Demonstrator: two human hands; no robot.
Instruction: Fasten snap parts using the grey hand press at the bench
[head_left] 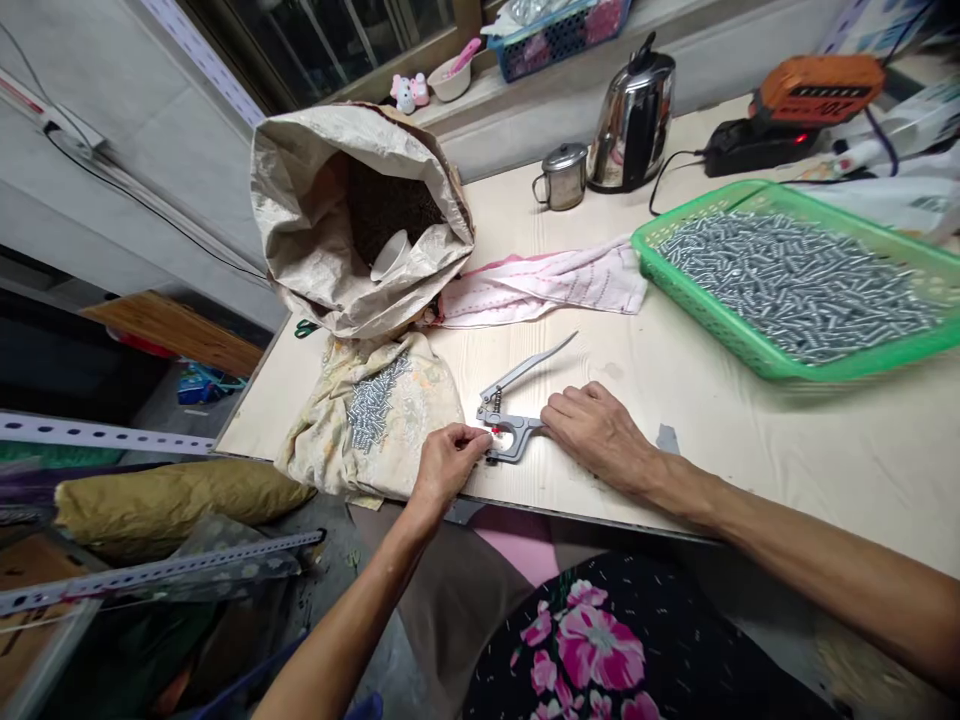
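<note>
My right hand (592,430) is closed around the lower handle of grey snap-fastener pliers (517,440), which lie near the table's front edge. Their other handle angles up, apart from my fingers, and a spring shows near the pivot. My left hand (454,460) is pinched at the jaw end, beside a small red part (496,431). Whatever is between its fingertips is too small to make out. Left of that hand, a pile of small silvery metal pieces (369,410) lies on a crumpled patterned cloth (431,400).
A green basket (720,320) of metal pieces stands at right. Behind the cloth, an open sack (300,240) holds brown contents and a white cup (390,256). A pink-white towel (555,285), metal mug (566,180), kettle (634,120) and charger with orange battery (817,90) sit further back.
</note>
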